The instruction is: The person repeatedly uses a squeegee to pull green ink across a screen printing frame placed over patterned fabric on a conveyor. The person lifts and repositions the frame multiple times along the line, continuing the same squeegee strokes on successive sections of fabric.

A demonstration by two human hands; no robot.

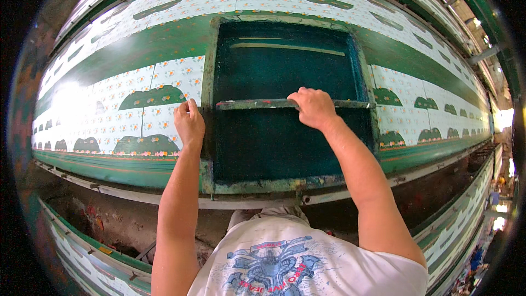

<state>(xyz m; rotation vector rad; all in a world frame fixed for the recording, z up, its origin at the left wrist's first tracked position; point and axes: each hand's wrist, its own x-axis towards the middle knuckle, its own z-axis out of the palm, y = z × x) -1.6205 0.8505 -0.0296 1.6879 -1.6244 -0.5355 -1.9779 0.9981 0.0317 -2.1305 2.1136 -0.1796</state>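
A screen-printing frame (361, 71) with dark teal mesh lies flat on a long green table. Across its middle runs a long squeegee (257, 104), its bar smeared with paint. My right hand (315, 108) is closed over the bar, right of its centre, knuckles up. Just outside the frame's left side is my left hand (189, 125), fingers curled in over the printed cloth. Anything between those fingers is hidden. White cloth (178, 71) with small orange flowers and dark green scalloped shapes extends on both sides of the frame.
The green table (126, 167) curves away left and right, with a pale rail (257, 204) along its near edge. More printed cloth (263, 3) lies on the far side. Another table (104, 263) with cloth stands at the lower left. Bright glare covers part of the left cloth.
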